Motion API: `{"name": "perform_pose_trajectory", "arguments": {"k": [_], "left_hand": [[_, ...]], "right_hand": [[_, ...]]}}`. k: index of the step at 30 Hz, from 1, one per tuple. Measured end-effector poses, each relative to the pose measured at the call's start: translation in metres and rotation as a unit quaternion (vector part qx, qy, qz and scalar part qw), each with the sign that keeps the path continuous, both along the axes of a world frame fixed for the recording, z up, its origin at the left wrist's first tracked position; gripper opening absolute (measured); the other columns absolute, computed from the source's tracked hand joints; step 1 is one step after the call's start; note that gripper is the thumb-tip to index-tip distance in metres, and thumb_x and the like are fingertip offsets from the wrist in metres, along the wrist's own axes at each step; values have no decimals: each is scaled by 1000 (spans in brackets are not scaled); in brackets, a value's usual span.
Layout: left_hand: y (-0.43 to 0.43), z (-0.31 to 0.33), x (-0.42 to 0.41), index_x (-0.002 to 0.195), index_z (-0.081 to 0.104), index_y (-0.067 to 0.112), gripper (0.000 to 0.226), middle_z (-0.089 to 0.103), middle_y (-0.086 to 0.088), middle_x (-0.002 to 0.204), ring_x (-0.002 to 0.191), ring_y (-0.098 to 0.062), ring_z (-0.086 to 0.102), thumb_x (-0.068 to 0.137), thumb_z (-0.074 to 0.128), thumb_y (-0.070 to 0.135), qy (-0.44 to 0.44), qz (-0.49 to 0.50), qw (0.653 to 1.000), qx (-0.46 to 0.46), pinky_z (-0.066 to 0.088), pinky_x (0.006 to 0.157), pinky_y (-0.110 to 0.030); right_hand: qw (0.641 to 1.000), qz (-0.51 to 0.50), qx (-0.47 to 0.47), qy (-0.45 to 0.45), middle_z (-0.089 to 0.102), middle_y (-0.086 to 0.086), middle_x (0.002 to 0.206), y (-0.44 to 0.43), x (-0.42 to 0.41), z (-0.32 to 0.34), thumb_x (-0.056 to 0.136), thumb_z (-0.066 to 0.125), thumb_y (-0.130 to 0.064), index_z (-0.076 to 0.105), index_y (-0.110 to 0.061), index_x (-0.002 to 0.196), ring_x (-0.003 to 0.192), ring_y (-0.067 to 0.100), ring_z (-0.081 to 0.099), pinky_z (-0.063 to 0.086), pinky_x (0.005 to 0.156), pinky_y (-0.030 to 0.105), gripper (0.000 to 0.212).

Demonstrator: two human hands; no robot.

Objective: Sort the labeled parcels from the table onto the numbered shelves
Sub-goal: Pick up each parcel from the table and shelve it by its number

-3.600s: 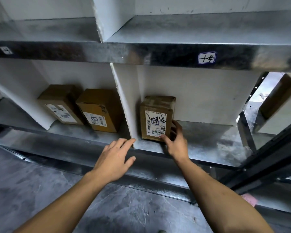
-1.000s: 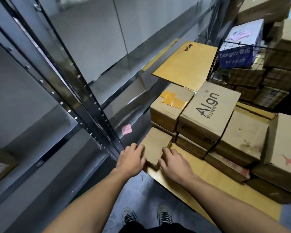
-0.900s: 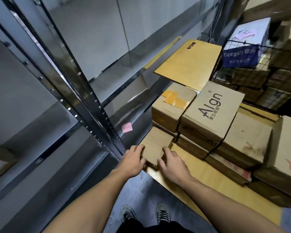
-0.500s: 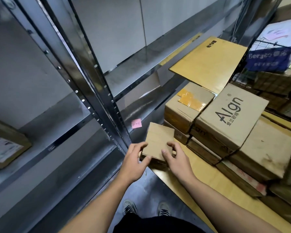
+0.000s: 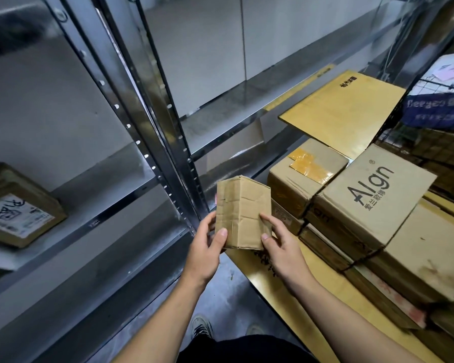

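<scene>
Done: one labelled box [image 5: 17, 205] on shelf [image 5: 95, 179] | Now: left hand [image 5: 207, 247] and right hand [image 5: 282, 246] clamp parcel [image 5: 243, 212] by its sides, above table [image 5: 312, 281] corner, label unseen | Left: this parcel plus stack [image 5: 372, 203], likely most of job.

Bare forearms [image 5: 165, 313], black trousers [image 5: 247, 349], grey sneakers [image 5: 201, 328]

held parcel [image 5: 243, 213]: plain brown
Algn box [image 5: 375, 197]: tan, dark grey lettering
taped box [image 5: 307, 174], left of the Algn box: tan, amber tape patch
table [image 5: 312, 292], under the Algn box: yellow
shelf upright [image 5: 152, 121]: silver, row of holes
shelved parcel [image 5: 16, 205], far left of the Algn box: brown, white label, black handwriting
</scene>
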State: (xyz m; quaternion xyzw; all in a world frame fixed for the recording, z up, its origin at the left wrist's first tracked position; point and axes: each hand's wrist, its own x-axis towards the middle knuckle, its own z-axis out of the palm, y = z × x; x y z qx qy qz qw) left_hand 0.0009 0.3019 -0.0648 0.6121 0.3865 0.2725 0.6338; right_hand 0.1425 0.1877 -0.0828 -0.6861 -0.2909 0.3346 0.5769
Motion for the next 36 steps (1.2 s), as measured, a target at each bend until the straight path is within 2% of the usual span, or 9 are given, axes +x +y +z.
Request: {"name": "perform_pose_trajectory", "arguments": {"k": [3, 6, 11, 18, 22, 25, 28, 31, 36], "left_hand": [[-1, -1, -2, 125, 55, 20, 34, 65, -3, 118, 99, -4, 65, 96, 55, 2, 3, 11, 1000, -17, 56, 82, -27], [-3, -4, -4, 120, 60, 25, 33, 67, 0, 118, 106, -11, 64, 94, 59, 4, 22, -8, 1000, -7, 55, 90, -34], [-6, 0, -6, 126, 63, 23, 32, 59, 2, 126, 117, -2, 56, 97, 58, 11, 49, -50, 996, 62, 47, 92, -16], [-2, -13, -19, 121, 58, 36, 37, 53, 10, 122, 116, -10, 54, 92, 65, 15, 122, -6, 978, 171, 41, 91, -7], [-1, -13, -30, 123, 51, 50, 43, 48, 15, 129, 122, -5, 50, 83, 65, 43, 128, -8, 979, 162, 41, 102, -25], [2, -16, -38, 127, 52, 52, 53, 51, 20, 132, 124, -3, 52, 76, 65, 58, 103, 5, 988, 112, 43, 104, -31], [6, -16, -47, 129, 53, 47, 55, 57, 15, 134, 124, -4, 54, 76, 69, 52, 81, 11, 993, 89, 46, 106, -39], [13, -11, -62, 126, 55, 45, 51, 55, 17, 128, 116, 6, 54, 81, 75, 32, 89, 42, 987, 124, 46, 100, -24], [30, 1, -96, 120, 51, 47, 58, 51, 16, 123, 111, 10, 53, 84, 74, 7, 91, 69, 973, 202, 44, 84, -6]], "right_hand": [[996, 20, -65, -49, 55, -13, 139, 1, 2, -4, 101, 56, -27, 59, -40, 133, 130, 0, 48, 39, 111, 26, 35], [996, 35, -68, 46, 60, -10, 135, -1, -3, 0, 99, 58, -42, 54, -42, 135, 124, 4, 56, 46, 108, 34, 36], [990, 4, -5, 140, 70, 0, 122, -4, -12, 2, 97, 63, -19, 51, -28, 134, 112, 14, 67, 54, 90, 25, 40], [978, -17, 12, 208, 73, 1, 116, -7, -12, 3, 103, 52, -11, 52, -37, 125, 103, 19, 69, 56, 87, 40, 34], [977, -7, 6, 213, 73, 4, 116, -5, -17, 1, 105, 46, -10, 51, -38, 126, 106, 24, 68, 54, 94, 49, 36], [977, 5, 13, 213, 73, 7, 114, -1, -25, 4, 105, 45, -9, 52, -36, 128, 100, 22, 70, 57, 88, 45, 36], [985, 22, 14, 170, 71, 6, 113, 3, -33, 7, 105, 46, -9, 57, -33, 128, 93, 14, 70, 56, 75, 28, 35], [994, 48, 13, 101, 67, -10, 119, 14, -41, 12, 104, 52, -18, 59, -34, 127, 102, 6, 67, 54, 76, 21, 30], [996, 93, 12, 9, 65, -26, 118, 47, -63, 19, 88, 64, -40, 56, -43, 128, 115, 4, 61, 53, 93, 32, 41]]}}
